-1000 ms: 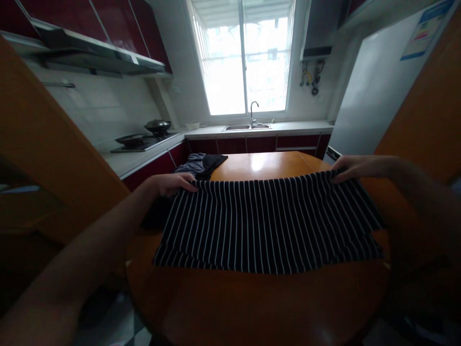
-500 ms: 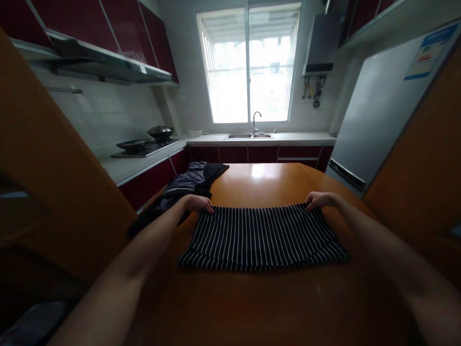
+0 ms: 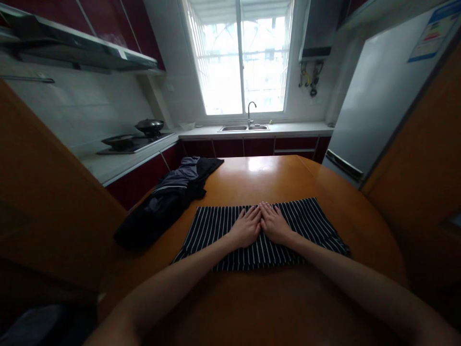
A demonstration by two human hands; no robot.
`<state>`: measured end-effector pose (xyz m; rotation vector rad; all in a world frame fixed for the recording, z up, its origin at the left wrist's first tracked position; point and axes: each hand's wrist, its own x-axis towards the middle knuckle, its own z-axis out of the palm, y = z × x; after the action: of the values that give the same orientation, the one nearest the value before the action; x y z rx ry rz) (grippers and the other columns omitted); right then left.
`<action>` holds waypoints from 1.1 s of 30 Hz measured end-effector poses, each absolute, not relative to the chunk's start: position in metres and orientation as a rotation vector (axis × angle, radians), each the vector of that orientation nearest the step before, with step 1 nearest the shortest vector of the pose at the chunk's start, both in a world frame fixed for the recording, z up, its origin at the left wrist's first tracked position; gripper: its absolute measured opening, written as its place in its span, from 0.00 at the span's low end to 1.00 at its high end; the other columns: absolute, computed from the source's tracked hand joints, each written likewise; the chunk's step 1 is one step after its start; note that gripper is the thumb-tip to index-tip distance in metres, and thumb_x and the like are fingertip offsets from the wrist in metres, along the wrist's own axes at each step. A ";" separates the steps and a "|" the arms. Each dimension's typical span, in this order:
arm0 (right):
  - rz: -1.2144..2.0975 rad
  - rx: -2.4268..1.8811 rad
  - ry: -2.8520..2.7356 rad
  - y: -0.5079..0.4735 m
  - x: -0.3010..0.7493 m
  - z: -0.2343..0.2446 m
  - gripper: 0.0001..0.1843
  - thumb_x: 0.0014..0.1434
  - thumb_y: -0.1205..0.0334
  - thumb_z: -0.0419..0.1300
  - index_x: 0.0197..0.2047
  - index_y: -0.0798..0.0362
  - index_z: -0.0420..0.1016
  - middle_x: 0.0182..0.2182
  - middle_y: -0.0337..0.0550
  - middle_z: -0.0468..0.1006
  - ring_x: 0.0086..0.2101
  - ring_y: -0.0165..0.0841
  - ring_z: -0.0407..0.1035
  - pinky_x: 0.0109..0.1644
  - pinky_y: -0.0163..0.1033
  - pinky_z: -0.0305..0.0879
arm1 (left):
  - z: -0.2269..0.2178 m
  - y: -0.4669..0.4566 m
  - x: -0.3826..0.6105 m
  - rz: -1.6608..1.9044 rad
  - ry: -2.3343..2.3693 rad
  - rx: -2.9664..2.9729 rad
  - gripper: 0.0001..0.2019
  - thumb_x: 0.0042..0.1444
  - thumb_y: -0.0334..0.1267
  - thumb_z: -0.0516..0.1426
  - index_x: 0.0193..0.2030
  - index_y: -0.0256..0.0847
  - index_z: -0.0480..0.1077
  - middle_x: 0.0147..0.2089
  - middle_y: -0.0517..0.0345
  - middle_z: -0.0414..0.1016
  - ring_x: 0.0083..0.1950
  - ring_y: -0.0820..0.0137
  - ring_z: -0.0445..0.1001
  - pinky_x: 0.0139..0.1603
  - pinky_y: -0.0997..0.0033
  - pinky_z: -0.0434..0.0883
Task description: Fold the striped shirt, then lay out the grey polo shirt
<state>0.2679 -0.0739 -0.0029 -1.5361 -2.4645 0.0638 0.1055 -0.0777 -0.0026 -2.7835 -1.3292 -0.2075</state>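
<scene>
A black cloth with white stripes (image 3: 212,226), folded into a wide band, lies on the wooden table (image 3: 259,302). My left hand (image 3: 246,227) rests flat on the middle of it, fingers stretched out. Beside it, my right hand (image 3: 274,223) is also flat on the cloth, and the fingertips of both hands meet near its far edge. Neither hand grips anything. Part of the cloth is hidden under my hands and forearms. I cannot tell what kind of garment it is.
Dark grey and black clothing (image 3: 169,192) lies heaped on the table's left side. Beyond the table are a counter with a sink (image 3: 245,128), a stove with a lidded wok (image 3: 149,127) and a pan (image 3: 118,141). A fridge (image 3: 374,91) stands at the right.
Both hands have let go of the cloth's far corners and come together at its middle, now lying flat. The cloth stays in place. The view has tilted down slightly.
</scene>
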 end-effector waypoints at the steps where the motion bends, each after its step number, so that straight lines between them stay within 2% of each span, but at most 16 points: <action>1: 0.082 -1.567 -2.437 -0.075 0.269 -0.005 0.35 0.69 0.57 0.41 0.74 0.65 0.49 0.73 0.56 0.49 0.72 0.41 0.41 0.74 0.53 0.37 | -0.005 -0.077 0.099 -0.207 -1.390 -2.753 0.29 0.72 0.44 0.39 0.76 0.36 0.47 0.77 0.48 0.47 0.78 0.58 0.44 0.74 0.46 0.47; 4: 0.134 -1.661 -2.385 -0.073 0.285 -0.006 0.38 0.71 0.46 0.40 0.75 0.62 0.49 0.74 0.53 0.47 0.72 0.41 0.39 0.74 0.54 0.35 | -0.003 -0.072 0.069 -0.202 -1.623 -2.650 0.31 0.72 0.51 0.38 0.76 0.38 0.48 0.77 0.50 0.48 0.78 0.57 0.45 0.74 0.46 0.46; 7: 0.170 -1.795 -2.340 -0.068 0.311 -0.006 0.40 0.70 0.41 0.37 0.75 0.59 0.48 0.74 0.51 0.45 0.72 0.41 0.38 0.73 0.56 0.34 | 0.003 -0.070 0.029 -0.153 -1.832 -2.534 0.32 0.72 0.54 0.36 0.76 0.39 0.50 0.77 0.50 0.47 0.78 0.57 0.45 0.74 0.45 0.46; 11: 0.156 -2.006 -2.234 -0.063 0.356 -0.011 0.39 0.71 0.41 0.36 0.75 0.56 0.49 0.74 0.49 0.46 0.73 0.39 0.37 0.74 0.55 0.32 | 0.005 -0.071 -0.024 -0.092 -2.069 -2.345 0.33 0.71 0.53 0.37 0.76 0.37 0.50 0.78 0.49 0.45 0.78 0.56 0.43 0.74 0.42 0.44; 14: 0.128 -2.137 -2.103 -0.062 0.382 -0.013 0.39 0.71 0.41 0.36 0.75 0.55 0.50 0.74 0.49 0.46 0.72 0.41 0.37 0.73 0.59 0.31 | 0.010 -0.073 -0.048 -0.060 -2.236 -2.253 0.32 0.71 0.51 0.36 0.77 0.37 0.46 0.78 0.48 0.43 0.78 0.56 0.43 0.74 0.40 0.45; 17: 0.145 -2.205 -2.003 -0.061 0.392 -0.014 0.39 0.70 0.41 0.36 0.75 0.56 0.51 0.74 0.52 0.46 0.72 0.43 0.38 0.72 0.63 0.34 | 0.023 -0.076 -0.043 0.001 -2.308 -2.161 0.33 0.71 0.50 0.37 0.76 0.33 0.47 0.78 0.41 0.43 0.78 0.52 0.43 0.72 0.37 0.45; 19: 0.164 -2.214 -1.981 -0.060 0.393 -0.014 0.39 0.70 0.41 0.36 0.75 0.57 0.51 0.74 0.54 0.46 0.72 0.44 0.39 0.72 0.63 0.35 | 0.032 -0.081 -0.020 -0.031 -2.217 -2.139 0.34 0.71 0.51 0.38 0.75 0.28 0.50 0.77 0.34 0.43 0.78 0.48 0.42 0.72 0.35 0.44; 21: 0.164 -2.206 -1.973 -0.060 0.392 -0.013 0.39 0.71 0.41 0.37 0.74 0.57 0.52 0.74 0.55 0.47 0.72 0.45 0.40 0.72 0.62 0.35 | 0.037 -0.089 0.018 -0.119 -1.988 -2.262 0.33 0.71 0.50 0.39 0.74 0.27 0.51 0.77 0.33 0.44 0.78 0.48 0.41 0.72 0.36 0.43; 23: 0.153 -2.200 -1.957 -0.060 0.391 -0.013 0.38 0.71 0.42 0.38 0.74 0.57 0.52 0.74 0.56 0.47 0.72 0.45 0.40 0.72 0.61 0.36 | 0.037 -0.099 0.062 -0.186 -1.742 -2.509 0.30 0.72 0.47 0.40 0.74 0.30 0.51 0.77 0.38 0.47 0.78 0.53 0.44 0.73 0.40 0.46; 25: 0.138 -2.192 -1.949 -0.060 0.393 -0.013 0.38 0.71 0.43 0.38 0.74 0.58 0.52 0.73 0.57 0.48 0.72 0.46 0.40 0.72 0.60 0.38 | 0.033 -0.112 0.102 -0.229 -1.578 -2.744 0.29 0.72 0.49 0.39 0.75 0.37 0.50 0.77 0.43 0.48 0.77 0.56 0.46 0.73 0.43 0.50; 29: 0.120 -2.191 -1.943 -0.059 0.399 -0.016 0.37 0.71 0.45 0.39 0.75 0.58 0.51 0.73 0.58 0.49 0.72 0.45 0.41 0.72 0.57 0.40 | 0.017 -0.134 0.142 -0.301 -1.375 -2.882 0.29 0.72 0.52 0.40 0.74 0.45 0.53 0.77 0.49 0.49 0.78 0.54 0.45 0.72 0.40 0.50; 33: 0.185 -2.224 -1.965 -0.057 0.409 -0.018 0.37 0.71 0.42 0.38 0.75 0.53 0.49 0.74 0.54 0.45 0.72 0.46 0.38 0.71 0.61 0.38 | 0.006 -0.143 0.139 -0.358 -1.280 -2.856 0.26 0.72 0.50 0.41 0.73 0.49 0.56 0.76 0.52 0.52 0.77 0.53 0.45 0.73 0.39 0.50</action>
<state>0.4090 -0.0565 -0.0181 -2.2240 -1.9645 0.1853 0.1395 -0.1434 0.0058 -2.8564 -1.2799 -0.3581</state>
